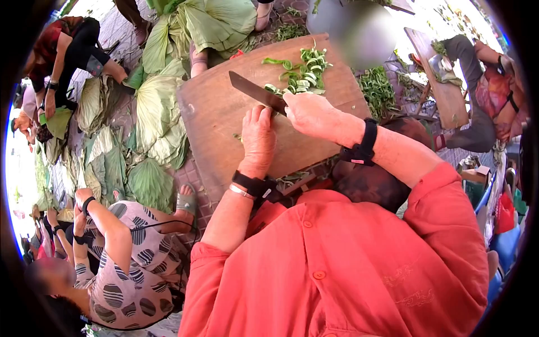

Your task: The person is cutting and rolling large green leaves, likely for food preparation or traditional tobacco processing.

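Note:
A broad-bladed kitchen knife (254, 91) is in my right hand (314, 116), its fingers closed round the handle. The blade points up and left over a wooden board (210, 132). My left hand (259, 137) is at the near side of the blade, fingers stretched out and close together, the tips at or touching the metal. I see nothing held in it. Just beyond the knife, sliced green vegetable pieces (309, 70) lie in a loose heap on the board. A small green scrap lies left of my left wrist.
Large green leaves (160, 106) spread over the paving on the left. More cut greens (376, 92) lie right of the board. A person in a patterned shirt (135, 269) sits at lower left; others sit around. Another wooden board (449, 104) stands at right.

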The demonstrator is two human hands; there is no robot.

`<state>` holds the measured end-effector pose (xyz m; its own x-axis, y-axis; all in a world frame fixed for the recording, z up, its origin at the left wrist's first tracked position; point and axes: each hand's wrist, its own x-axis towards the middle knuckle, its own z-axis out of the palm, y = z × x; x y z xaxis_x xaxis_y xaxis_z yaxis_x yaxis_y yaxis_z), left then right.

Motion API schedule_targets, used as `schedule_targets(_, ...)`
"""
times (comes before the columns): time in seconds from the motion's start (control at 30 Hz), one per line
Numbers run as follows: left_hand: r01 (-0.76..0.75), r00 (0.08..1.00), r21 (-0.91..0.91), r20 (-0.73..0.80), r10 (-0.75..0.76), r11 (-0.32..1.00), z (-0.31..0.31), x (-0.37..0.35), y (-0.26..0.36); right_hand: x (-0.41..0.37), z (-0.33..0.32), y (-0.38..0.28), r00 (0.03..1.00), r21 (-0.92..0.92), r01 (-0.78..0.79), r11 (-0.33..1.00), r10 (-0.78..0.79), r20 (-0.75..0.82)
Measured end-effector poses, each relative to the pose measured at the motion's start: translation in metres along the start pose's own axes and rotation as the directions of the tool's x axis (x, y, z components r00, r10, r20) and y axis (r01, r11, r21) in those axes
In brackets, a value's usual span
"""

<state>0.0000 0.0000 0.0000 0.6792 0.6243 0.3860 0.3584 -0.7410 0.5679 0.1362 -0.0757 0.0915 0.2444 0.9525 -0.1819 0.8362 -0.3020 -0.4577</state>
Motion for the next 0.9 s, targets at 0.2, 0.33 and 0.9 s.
schedule_targets(0.2, -0.090, 0.996, -0.003, -0.006, 0.090, 0.996, -0.009, 0.001, -0.007, 0.043, 0.018, 0.000, 0.998, 0.107, 0.029, 0.994, -0.023, -0.056)
schedule_targets(0.33, -0.075, 0.997, -0.098, -0.028, 0.073, 0.992, -0.007, 0.002, 0.008, 0.013, -0.005, -0.004, 0.991, 0.223, -0.011, 0.975, 0.040, -0.125)
schedule_targets(0.9, 0.057, 0.998, -0.218, -0.007, -0.060, 0.974, -0.008, -0.002, -0.005, -0.015, -0.003, -0.005, 0.982, 0.143, 0.173, 0.974, -0.161, -0.095)
